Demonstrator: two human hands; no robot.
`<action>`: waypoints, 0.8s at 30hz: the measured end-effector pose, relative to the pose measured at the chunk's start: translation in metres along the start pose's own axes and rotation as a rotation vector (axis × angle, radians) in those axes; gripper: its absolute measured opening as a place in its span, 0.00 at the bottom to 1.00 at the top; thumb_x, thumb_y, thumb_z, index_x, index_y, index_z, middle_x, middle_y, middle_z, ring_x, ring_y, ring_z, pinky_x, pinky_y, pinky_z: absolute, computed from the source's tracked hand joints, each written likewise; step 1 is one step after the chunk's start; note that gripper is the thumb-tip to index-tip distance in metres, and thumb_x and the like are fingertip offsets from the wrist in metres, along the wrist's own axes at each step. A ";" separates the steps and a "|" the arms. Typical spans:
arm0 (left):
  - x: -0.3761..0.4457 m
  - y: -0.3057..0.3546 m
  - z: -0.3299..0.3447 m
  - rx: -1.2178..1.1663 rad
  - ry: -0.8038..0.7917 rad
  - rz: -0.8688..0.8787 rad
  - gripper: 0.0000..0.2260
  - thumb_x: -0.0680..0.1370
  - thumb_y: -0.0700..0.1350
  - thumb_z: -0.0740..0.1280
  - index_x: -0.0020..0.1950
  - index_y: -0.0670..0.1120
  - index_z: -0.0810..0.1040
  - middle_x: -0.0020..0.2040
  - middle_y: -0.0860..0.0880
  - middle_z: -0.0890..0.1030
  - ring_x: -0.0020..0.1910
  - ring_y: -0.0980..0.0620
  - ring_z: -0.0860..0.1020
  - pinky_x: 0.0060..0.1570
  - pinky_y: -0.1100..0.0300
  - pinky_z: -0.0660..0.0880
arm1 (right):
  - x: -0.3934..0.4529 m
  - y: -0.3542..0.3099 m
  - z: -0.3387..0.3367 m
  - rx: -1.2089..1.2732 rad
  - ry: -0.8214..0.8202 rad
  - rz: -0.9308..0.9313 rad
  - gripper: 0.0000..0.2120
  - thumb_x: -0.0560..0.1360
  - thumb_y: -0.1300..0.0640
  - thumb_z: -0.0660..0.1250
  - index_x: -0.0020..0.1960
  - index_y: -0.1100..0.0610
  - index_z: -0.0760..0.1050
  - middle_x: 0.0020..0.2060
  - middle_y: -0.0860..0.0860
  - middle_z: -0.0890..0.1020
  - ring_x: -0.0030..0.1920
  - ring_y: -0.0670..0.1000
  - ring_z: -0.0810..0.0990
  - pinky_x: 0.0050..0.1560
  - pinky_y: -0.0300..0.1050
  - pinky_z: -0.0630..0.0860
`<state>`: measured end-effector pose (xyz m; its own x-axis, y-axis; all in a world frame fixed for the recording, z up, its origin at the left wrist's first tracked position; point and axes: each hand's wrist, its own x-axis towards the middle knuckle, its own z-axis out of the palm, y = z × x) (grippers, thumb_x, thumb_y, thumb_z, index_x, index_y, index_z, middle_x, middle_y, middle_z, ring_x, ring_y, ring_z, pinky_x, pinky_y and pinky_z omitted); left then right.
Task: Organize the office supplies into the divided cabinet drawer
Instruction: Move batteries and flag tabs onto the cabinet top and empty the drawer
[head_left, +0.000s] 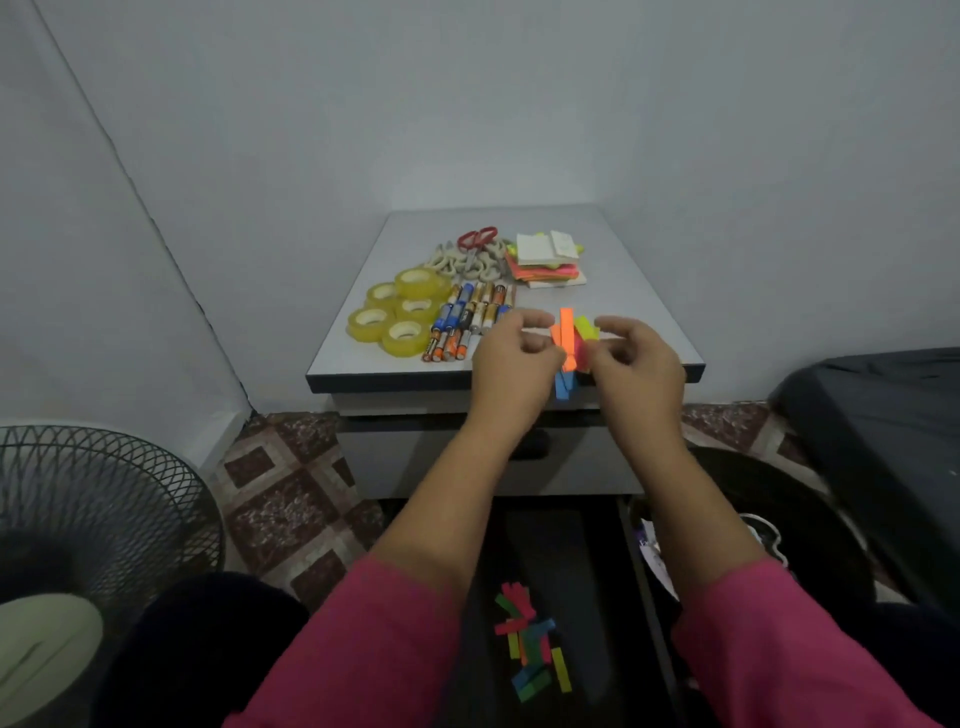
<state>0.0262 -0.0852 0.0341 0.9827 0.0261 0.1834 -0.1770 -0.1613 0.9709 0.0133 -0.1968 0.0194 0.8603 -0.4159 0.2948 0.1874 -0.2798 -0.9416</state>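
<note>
- On the cabinet top (639, 291), from the left: tape rolls (400, 314), batteries (467, 322), scissors (475, 244) and note pads (548, 260) all wait unsorted
- Left hand (511, 371) and right hand (639, 371) both pinch a bundle of sticky strips (569, 345) between them at the front edge: narrow, paper-thin, orange, yellow, blue
- Down in the open drawer (587, 571), loose colored strips (530, 644) already lie scattered; I'd judge the job barely begun

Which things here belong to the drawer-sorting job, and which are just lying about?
Job: colored strips held by left hand and right hand; strips in drawer; tape rolls; batteries; scissors; sticky notes.
Lying about: fan; dark cloth.
</note>
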 end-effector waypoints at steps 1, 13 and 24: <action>0.010 0.004 0.005 0.047 0.009 0.024 0.13 0.73 0.34 0.67 0.52 0.50 0.75 0.43 0.45 0.80 0.40 0.52 0.79 0.34 0.62 0.75 | 0.012 -0.002 0.001 -0.059 0.008 -0.023 0.11 0.76 0.59 0.65 0.58 0.52 0.77 0.39 0.48 0.81 0.38 0.43 0.79 0.34 0.27 0.72; 0.079 -0.012 0.044 0.260 0.057 0.042 0.13 0.76 0.33 0.63 0.57 0.46 0.76 0.43 0.50 0.75 0.40 0.54 0.73 0.36 0.61 0.71 | 0.094 0.019 0.013 -0.356 -0.146 -0.027 0.15 0.76 0.61 0.62 0.62 0.59 0.76 0.56 0.55 0.80 0.53 0.49 0.77 0.51 0.36 0.68; 0.084 -0.022 0.044 0.246 0.030 0.087 0.18 0.80 0.35 0.59 0.69 0.42 0.72 0.67 0.45 0.75 0.66 0.49 0.73 0.61 0.60 0.69 | 0.087 0.020 0.009 -0.280 -0.122 -0.062 0.14 0.79 0.58 0.61 0.63 0.57 0.76 0.60 0.51 0.79 0.56 0.44 0.75 0.55 0.35 0.67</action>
<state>0.1152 -0.1227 0.0216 0.9617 0.0305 0.2725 -0.2382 -0.3993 0.8853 0.0957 -0.2310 0.0244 0.9052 -0.2882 0.3123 0.1176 -0.5362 -0.8358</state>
